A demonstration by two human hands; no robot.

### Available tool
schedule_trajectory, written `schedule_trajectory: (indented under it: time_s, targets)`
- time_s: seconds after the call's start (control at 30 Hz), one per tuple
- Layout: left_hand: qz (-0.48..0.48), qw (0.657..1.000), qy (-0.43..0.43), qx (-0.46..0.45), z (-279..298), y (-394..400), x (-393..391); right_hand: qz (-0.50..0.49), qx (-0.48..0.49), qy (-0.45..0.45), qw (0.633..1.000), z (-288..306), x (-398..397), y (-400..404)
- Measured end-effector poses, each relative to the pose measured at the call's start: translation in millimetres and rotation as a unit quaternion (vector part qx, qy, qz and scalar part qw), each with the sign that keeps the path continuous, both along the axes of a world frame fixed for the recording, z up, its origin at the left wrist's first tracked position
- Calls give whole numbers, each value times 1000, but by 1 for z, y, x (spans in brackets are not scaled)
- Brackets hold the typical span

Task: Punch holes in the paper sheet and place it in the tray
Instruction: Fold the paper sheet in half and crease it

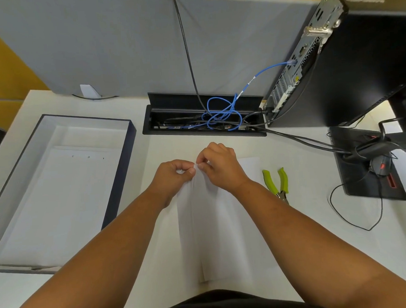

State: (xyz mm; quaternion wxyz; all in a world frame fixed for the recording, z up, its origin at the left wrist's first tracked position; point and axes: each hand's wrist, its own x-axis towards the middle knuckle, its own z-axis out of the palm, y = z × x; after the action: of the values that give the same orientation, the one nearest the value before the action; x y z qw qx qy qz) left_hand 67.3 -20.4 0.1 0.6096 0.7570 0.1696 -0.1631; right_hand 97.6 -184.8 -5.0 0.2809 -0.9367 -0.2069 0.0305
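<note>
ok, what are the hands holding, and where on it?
Both the left hand and right hand pinch the paper at its far edge, fingertips meeting at the middle crease. The punch lies untouched.

Bright, even light falls from overhead, so the white desk (303,219) nearly washes out and the paper sheet (213,222) barely stands apart from it. Shadows are soft and faint. The wide lens bends straight edges near the borders, and detail is slightly soft throughout.

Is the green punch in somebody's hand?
No, the green punch lies on the desk, right of both hands.
</note>
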Motion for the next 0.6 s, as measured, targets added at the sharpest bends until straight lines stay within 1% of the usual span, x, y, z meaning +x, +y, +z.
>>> schedule_trajectory:
  time_s: [0.23, 0.37, 0.47, 0.6]
  targets:
    - [0, 1000, 7, -9, 2, 4, -1, -9, -2, -1, 1000, 3, 0, -4]
    - [40, 999, -7, -11, 4, 5, 0, 1, -27, 16, 1000, 8, 1, -3]
    - [54, 998, -4, -30, 6, 4, 2, 10, -29, 7, 999, 7, 0, -2]
    - [49, 998, -8, -44, 9, 3, 2, -6, -41, -21, 999, 5, 1, 0]
